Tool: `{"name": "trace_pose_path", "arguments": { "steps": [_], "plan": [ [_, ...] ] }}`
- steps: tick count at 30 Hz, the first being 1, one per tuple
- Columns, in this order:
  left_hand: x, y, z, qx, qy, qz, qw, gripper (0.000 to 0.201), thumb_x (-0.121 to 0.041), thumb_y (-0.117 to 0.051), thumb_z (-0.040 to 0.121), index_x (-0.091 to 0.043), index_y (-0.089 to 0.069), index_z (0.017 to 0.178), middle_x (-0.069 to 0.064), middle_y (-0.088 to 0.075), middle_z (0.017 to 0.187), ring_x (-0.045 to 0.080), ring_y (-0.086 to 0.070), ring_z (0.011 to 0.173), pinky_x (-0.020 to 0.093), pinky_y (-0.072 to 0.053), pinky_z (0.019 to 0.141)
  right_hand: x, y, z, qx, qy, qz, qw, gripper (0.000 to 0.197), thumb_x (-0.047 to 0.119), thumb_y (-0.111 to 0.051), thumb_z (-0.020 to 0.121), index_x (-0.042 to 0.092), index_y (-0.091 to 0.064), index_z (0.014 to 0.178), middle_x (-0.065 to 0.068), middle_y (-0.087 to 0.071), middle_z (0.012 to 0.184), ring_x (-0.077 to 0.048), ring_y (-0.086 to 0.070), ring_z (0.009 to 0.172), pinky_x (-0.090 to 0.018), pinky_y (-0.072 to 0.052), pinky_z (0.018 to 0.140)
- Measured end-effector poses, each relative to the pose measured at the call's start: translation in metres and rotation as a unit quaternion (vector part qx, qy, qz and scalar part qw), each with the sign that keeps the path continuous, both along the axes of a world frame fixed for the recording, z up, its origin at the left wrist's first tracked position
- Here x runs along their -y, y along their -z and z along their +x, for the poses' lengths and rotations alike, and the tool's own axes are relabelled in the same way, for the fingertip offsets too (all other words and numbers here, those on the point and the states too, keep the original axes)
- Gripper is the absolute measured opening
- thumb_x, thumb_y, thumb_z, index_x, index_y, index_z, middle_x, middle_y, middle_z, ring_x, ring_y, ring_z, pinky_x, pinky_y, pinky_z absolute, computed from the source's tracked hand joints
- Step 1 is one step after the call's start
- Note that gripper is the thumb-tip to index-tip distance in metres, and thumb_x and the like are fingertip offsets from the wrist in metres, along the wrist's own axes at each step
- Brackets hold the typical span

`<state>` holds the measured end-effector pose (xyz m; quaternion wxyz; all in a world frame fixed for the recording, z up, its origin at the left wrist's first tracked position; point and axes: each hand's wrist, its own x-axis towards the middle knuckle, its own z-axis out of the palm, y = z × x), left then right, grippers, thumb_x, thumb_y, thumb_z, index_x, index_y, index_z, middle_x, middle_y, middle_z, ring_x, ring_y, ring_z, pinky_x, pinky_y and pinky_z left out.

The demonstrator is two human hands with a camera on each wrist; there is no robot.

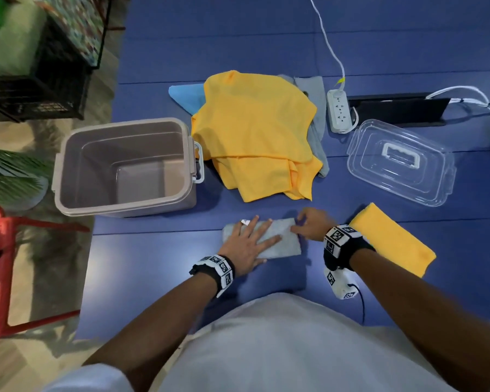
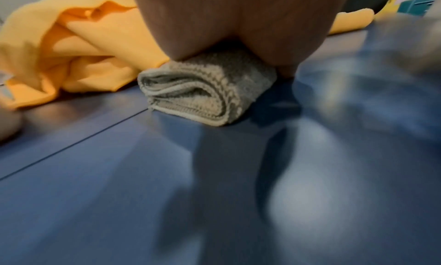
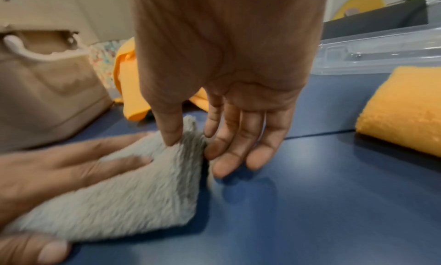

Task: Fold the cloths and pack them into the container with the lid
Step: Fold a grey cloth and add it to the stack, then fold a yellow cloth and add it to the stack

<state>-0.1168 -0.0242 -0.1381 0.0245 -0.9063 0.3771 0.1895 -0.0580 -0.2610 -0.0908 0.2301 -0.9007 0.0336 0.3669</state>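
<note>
A folded grey cloth point(image 1: 283, 241) lies on the blue table just in front of me. My left hand point(image 1: 249, 241) rests flat on it with fingers spread; the left wrist view shows my palm pressing down on the cloth's layered end point(image 2: 203, 93). My right hand point(image 1: 299, 224) is at the cloth's right end. In the right wrist view its thumb point(image 3: 170, 133) sits on top of the grey cloth point(image 3: 119, 190), with the fingers against the edge, pinching it. The empty beige container point(image 1: 119, 124) stands at the left. Its clear lid point(image 1: 399, 162) lies at the right.
A folded yellow cloth point(image 1: 393, 239) lies to the right of my right wrist. A loose pile of yellow cloths point(image 1: 255, 131), with a blue point(image 1: 186, 94) and a grey one point(image 1: 311, 86) beneath, sits beyond. A power strip point(image 1: 338, 108), black crate point(image 1: 40, 80) and red chair point(image 1: 0, 264) surround.
</note>
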Motion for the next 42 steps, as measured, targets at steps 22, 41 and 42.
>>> {"name": "trace_pose_path", "arguments": {
  "steps": [22,41,42],
  "plan": [
    [-0.142,-0.055,-0.010,0.080,-0.176,-0.060,0.979,0.062,-0.033,-0.053,0.075,-0.016,-0.039,0.133,0.015,-0.046,0.140,0.034,-0.049,0.124,0.043,-0.036,0.102,-0.042,-0.061,0.099,0.436,-0.078,-0.069,0.894,0.036,0.014,-0.026,0.096,-0.001,-0.058,0.106,-0.017,-0.057,0.106,-0.033,-0.054,0.094,-0.042,-0.046,0.080],
    [-0.015,-0.161,0.080,0.041,-0.329,-0.374,0.866,0.051,0.010,-0.046,0.080,-0.012,-0.045,0.126,0.014,-0.061,0.118,0.036,-0.058,0.101,0.039,-0.047,0.077,0.063,-0.182,-0.010,0.457,0.080,0.104,0.880,0.021,0.026,-0.042,0.094,0.013,-0.056,0.103,-0.009,-0.058,0.079,-0.028,-0.051,0.069,-0.039,-0.041,0.061],
    [-0.020,-0.173,0.081,0.052,-0.319,-0.381,0.866,0.051,0.010,-0.046,0.080,-0.011,-0.044,0.127,0.013,-0.060,0.120,0.037,-0.058,0.100,0.039,-0.046,0.078,0.072,-0.183,-0.010,0.452,0.080,0.101,0.883,0.022,0.028,-0.043,0.093,0.013,-0.056,0.102,-0.010,-0.059,0.081,-0.029,-0.054,0.072,-0.042,-0.045,0.065]
  ]
}}
